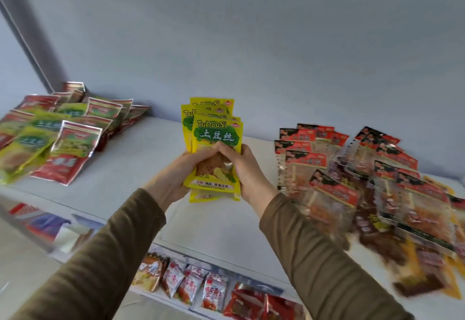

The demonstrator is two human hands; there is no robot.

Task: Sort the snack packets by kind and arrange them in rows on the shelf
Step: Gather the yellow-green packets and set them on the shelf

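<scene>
Both of my hands hold a fanned stack of yellow snack packets (214, 131) with green print, upright above the middle of the white shelf (130, 168). My left hand (173, 171) grips the stack's lower left side. My right hand (245, 168) grips the lower right side, thumb across the front packet. At the left end of the shelf lies a pile of red-and-silver and green-yellow packets (57, 133). At the right lies a spread of clear packets with red and black headers (364, 176), overlapping one another.
A pale blue wall (251, 42) backs the shelf. A lower shelf (201, 287) in front holds several small red and orange packets. More packets (37, 219) sit blurred at the lower left. A bare strip of shelf lies below my hands.
</scene>
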